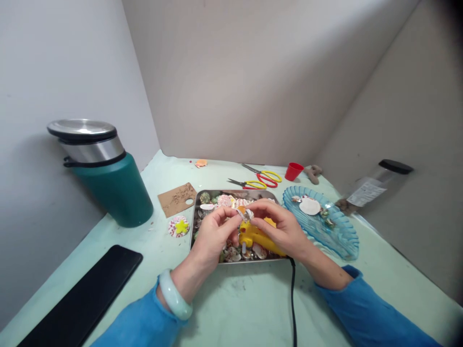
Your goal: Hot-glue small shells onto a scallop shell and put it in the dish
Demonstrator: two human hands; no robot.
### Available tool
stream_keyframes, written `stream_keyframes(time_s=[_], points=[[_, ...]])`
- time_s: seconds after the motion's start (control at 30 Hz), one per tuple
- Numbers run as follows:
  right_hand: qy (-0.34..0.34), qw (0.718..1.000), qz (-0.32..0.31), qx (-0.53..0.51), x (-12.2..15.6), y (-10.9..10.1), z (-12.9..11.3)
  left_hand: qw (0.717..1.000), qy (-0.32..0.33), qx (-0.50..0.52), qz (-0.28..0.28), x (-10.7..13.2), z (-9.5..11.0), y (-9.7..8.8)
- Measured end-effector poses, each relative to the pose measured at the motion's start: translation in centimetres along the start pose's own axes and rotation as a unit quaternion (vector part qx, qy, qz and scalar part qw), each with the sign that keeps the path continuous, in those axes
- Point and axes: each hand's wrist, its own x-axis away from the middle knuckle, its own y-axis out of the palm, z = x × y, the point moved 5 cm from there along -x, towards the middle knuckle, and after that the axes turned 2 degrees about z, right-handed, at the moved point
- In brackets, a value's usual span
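Shell [249, 215] held over the tray [249, 261]

Left hand [214, 231] and right hand [281, 224] meet above the tray, each grip apparently pinching the small, pale shell, partly hidden. A yellow glue gun [259, 238] lies just below. Light, even pressure would probably suit such a delicate piece; holding only its edges should leave the middle clear.
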Motion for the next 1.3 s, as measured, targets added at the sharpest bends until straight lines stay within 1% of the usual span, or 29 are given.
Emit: stream_keyframes(time_s=[0.17, 0.27, 0.37, 0.47, 0.67, 0.77, 0.9, 1.13, 1.3], points=[[0.02, 1.0, 0.003, -0.005, 0.1, 0.0, 0.2, 1.0, 0.008, -0.026, 0.0, 0.1, -0.1, 0.0], [0.022, 1.0, -0.001, 0.007, 0.2, 0.0, 0.4, 0.999, 0.016, -0.047, 0.015, 0.1, -0.1, -0.1], [0.015, 0.999, -0.019, 0.027, 0.3, 0.1, 0.4, 0.997, 0.018, -0.068, 0.037, 0.1, -0.1, -0.1], [0.003, 0.999, -0.032, 0.031, 0.4, 0.2, 0.2, 0.996, 0.021, -0.076, 0.046, 0.0, -0.2, -0.1], [-0.004, 0.999, -0.016, 0.035, 0.4, 0.1, -0.1, 0.996, 0.023, -0.076, 0.047, -0.1, -0.2, -0.2], [-0.009, 0.999, -0.024, 0.044, 0.4, 0.3, -0.1, 0.995, 0.026, -0.077, 0.051, 0.0, 0.0, -0.1], [-0.026, 0.997, -0.03, 0.059, 0.5, 0.3, -0.2, 0.995, 0.025, -0.076, 0.056, 0.0, -0.1, -0.1], [-0.087, 0.992, -0.022, 0.087, 0.6, 0.4, -0.9, 0.987, 0.065, -0.12, 0.086, 0.1, -0.1, -0.4], [-0.083, 0.991, -0.015, 0.101, 0.6, 0.5, -0.9, 0.982, 0.074, -0.153, 0.085, 0.1, -0.2, -0.4]])
